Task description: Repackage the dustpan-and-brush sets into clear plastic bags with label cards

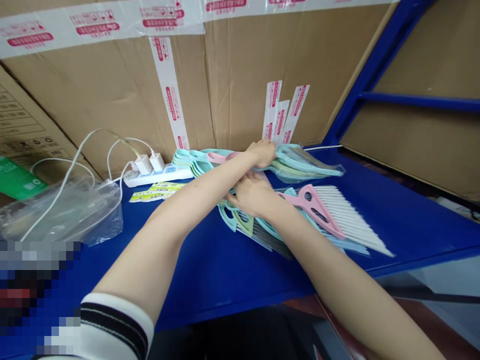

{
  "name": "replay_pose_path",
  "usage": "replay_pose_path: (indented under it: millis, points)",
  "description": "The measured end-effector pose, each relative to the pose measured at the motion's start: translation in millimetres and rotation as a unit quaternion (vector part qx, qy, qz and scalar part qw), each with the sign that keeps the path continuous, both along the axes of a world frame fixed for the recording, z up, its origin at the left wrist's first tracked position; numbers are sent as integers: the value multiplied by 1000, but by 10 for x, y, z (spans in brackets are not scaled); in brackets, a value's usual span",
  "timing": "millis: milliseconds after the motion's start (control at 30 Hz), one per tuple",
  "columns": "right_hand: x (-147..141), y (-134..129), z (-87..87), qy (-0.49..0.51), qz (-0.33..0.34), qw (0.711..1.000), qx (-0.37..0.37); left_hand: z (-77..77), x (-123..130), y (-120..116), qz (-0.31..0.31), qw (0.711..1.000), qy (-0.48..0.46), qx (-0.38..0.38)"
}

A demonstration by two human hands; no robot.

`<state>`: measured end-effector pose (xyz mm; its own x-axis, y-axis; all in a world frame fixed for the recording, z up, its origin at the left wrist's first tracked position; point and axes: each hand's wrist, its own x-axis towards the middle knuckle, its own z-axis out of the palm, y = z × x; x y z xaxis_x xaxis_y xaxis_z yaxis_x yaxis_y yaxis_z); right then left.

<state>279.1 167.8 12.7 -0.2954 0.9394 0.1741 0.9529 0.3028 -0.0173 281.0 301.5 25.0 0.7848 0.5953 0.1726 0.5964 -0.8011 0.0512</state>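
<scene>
My left hand [262, 153] closes around the handles of a fanned stack of pastel plastic brushes [300, 165], mostly teal and pale green. A pink handle [221, 157] shows beside that hand. My right hand [251, 196] lies lower, on a loose pile of pastel brushes [243, 222], its fingers over the handles; I cannot tell whether it grips them. To its right lies a pink-handled brush [315, 210] with long white bristles. More teal handles [191, 162] are stacked at the far left of the pile. My forearms cross above the blue shelf.
The blue shelf top [225, 270] holds a white power strip [157, 175] with two white chargers, yellow labels [157, 191], and a clear plastic bag [63, 212]. Taped cardboard boxes [112, 95] stand behind, with a blue metal frame [375, 75] at right.
</scene>
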Motion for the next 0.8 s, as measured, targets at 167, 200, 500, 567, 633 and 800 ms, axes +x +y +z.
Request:
replay_pose_path:
  millis: [167,200,500,567,633,800]
  points:
    - [-11,-13,12,-11,-11,1000,-7,19,-18,-78,35,999,31,-12]
    - [-13,-16,17,-13,-12,1000,-6,32,-23,-101,39,998,37,-14]
    - [-50,-50,82,-31,-36,999,-18,265,-78,-321,56,995,82,-14]
    - [-57,-56,95,-35,-39,998,-22,335,-86,-327,59,993,101,-18]
    - [-62,-61,108,-36,-40,998,-28,392,-89,-317,63,990,122,-26]
    - [-69,-66,125,-37,-46,998,-32,400,-69,-313,73,985,154,-37]
